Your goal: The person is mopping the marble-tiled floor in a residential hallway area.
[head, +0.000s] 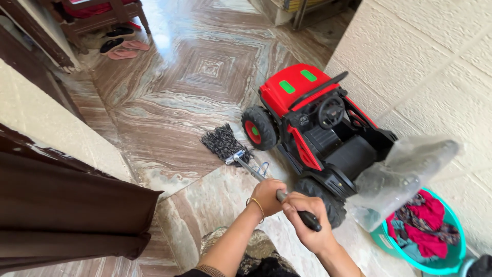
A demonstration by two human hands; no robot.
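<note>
Both my hands grip the metal handle of a mop. My left hand holds the shaft lower down, and my right hand wraps the black grip at its top end. The grey stringy mop head rests on the brown marble floor, just left of the front wheel of a red and black ride-on toy car.
The toy car stands against a white textured wall. A clear plastic bag lies over its rear, beside a teal tub of clothes. A dark curtain hangs at left. Sandals and a wooden chair are far back.
</note>
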